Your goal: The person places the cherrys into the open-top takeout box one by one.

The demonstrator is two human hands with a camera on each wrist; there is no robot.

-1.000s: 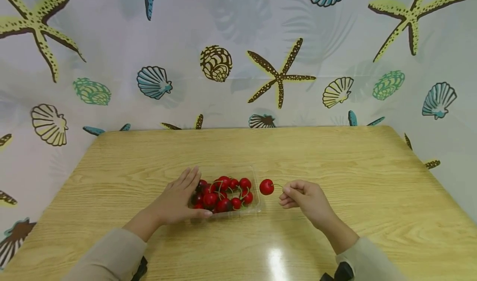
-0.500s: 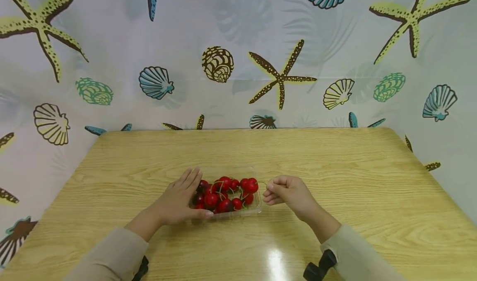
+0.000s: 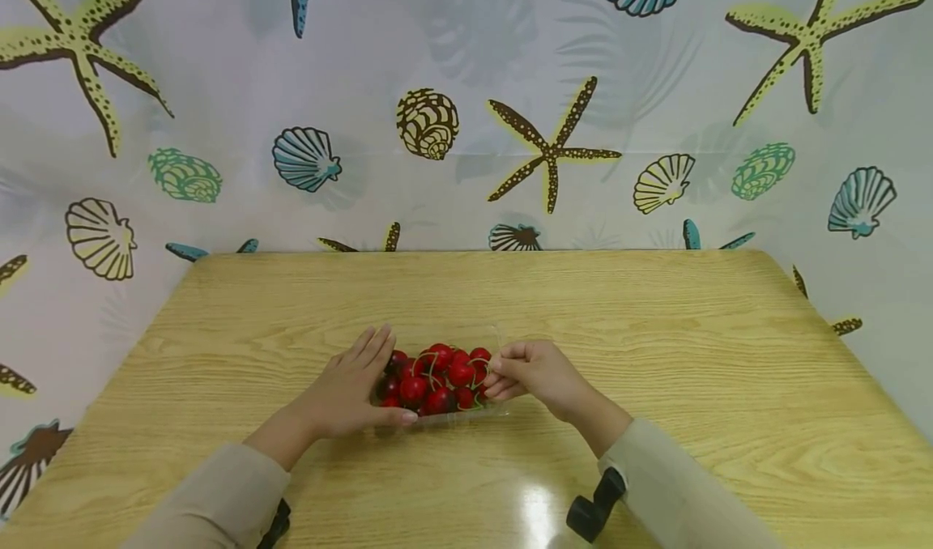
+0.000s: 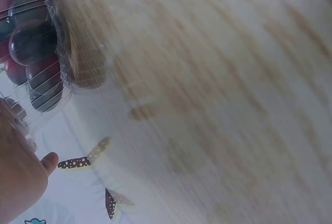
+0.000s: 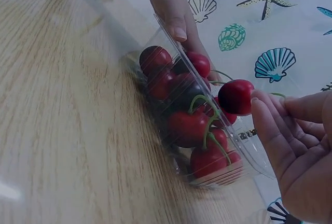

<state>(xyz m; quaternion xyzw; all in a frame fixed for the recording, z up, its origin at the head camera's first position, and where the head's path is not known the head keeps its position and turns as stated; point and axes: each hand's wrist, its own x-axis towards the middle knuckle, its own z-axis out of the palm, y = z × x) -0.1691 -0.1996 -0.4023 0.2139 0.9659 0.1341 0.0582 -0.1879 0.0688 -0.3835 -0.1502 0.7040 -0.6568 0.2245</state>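
Observation:
A clear plastic container (image 3: 455,418) full of red cherries (image 3: 412,391) sits on the table. My left hand (image 3: 342,391) lies across its left end with fairly straight fingers, the thumb along the front rim. In the left wrist view, the container's side shows with dark cherries (image 4: 33,42) behind it, and part of the left hand (image 4: 21,172) at its end. My right hand (image 3: 528,375) is over the container's right end. Between thumb and forefinger it pinches a cherry (image 5: 236,97) by its green stem, holding it above the other cherries.
The wooden table (image 3: 656,330) reaches back to a white cloth (image 3: 466,209) printed with shells and starfish, which also runs along both sides. A black wrist device (image 3: 596,504) is on the right sleeve.
My right hand has moved left, carrying the cherry by its stem from beside the container to above the cherries inside. My left hand has stayed in place.

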